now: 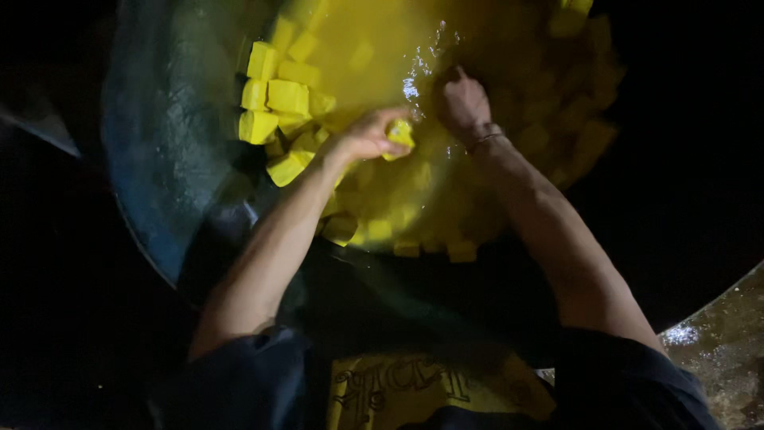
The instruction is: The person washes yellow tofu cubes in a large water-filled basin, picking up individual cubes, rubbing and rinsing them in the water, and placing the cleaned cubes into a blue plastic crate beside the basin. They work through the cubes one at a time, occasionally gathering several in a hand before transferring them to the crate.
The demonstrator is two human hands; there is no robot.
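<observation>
My left hand (368,137) clenched a wet yellow cube (400,132) above the wok (159,159); my right hand (461,102) dipped beside it, its grip unclear.

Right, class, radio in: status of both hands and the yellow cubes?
Left hand holding one yellow cube. Right hand dipped in the yellow liquid. Cubes piled along pan wall. Nothing blocking.

The block (400,132) in the left hand's (368,137) grip is bright yellow. Yellow liquid (382,56) beyond it fills a dark blue-grey pan (159,159).
</observation>
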